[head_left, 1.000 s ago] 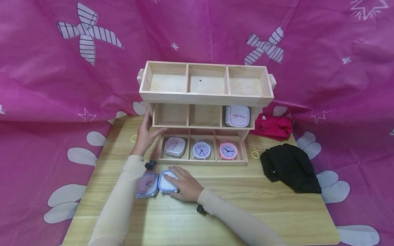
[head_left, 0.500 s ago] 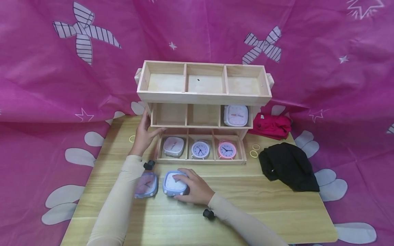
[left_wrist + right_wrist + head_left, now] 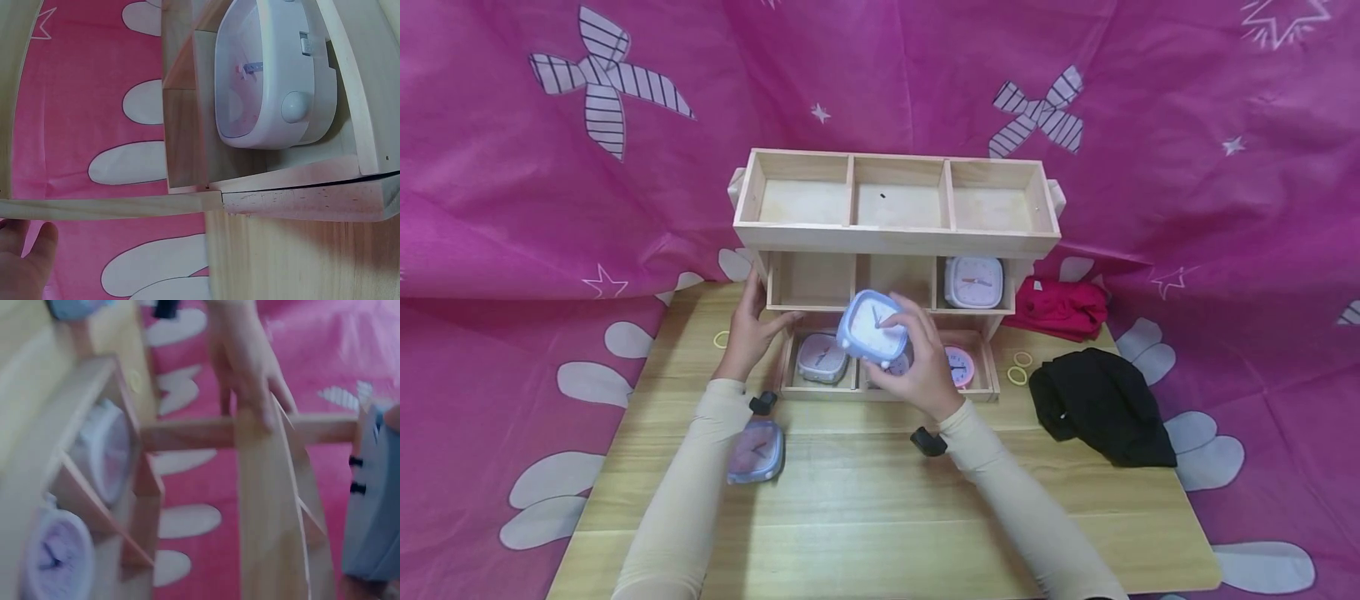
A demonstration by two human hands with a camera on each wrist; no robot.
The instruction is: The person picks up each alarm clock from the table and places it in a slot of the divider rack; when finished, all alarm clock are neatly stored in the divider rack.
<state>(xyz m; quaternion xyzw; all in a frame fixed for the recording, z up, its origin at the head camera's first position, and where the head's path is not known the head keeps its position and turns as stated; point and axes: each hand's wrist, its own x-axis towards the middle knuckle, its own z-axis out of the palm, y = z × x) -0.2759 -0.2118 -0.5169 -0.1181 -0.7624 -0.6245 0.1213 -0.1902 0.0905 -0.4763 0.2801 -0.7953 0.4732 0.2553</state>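
A three-tier wooden shelf [image 3: 895, 240] stands on the table. My right hand [image 3: 917, 367] grips a blue square alarm clock [image 3: 872, 327] and holds it in the air in front of the middle tier's centre compartment; the clock's grey-blue back [image 3: 375, 506] shows in the right wrist view. My left hand [image 3: 754, 317] rests against the shelf's left end, fingers straight along the side and thumb at the front edge; it shows again as the left hand [image 3: 247, 369] on the wooden rail. A second blue clock [image 3: 757, 452] lies on the table under my left forearm.
A white square clock [image 3: 973, 282] sits in the middle tier's right compartment. The bottom tier holds another white clock [image 3: 822, 357] [image 3: 269, 81], a partly hidden round clock and a pink round clock [image 3: 960, 365]. Red cloth [image 3: 1060, 307], black cloth [image 3: 1101, 408] and yellow rubber bands [image 3: 1021, 368] lie to the right.
My right hand has lifted the blue clock off the table and carried it up and back to the middle tier. The left hand has stayed at the shelf's left end.
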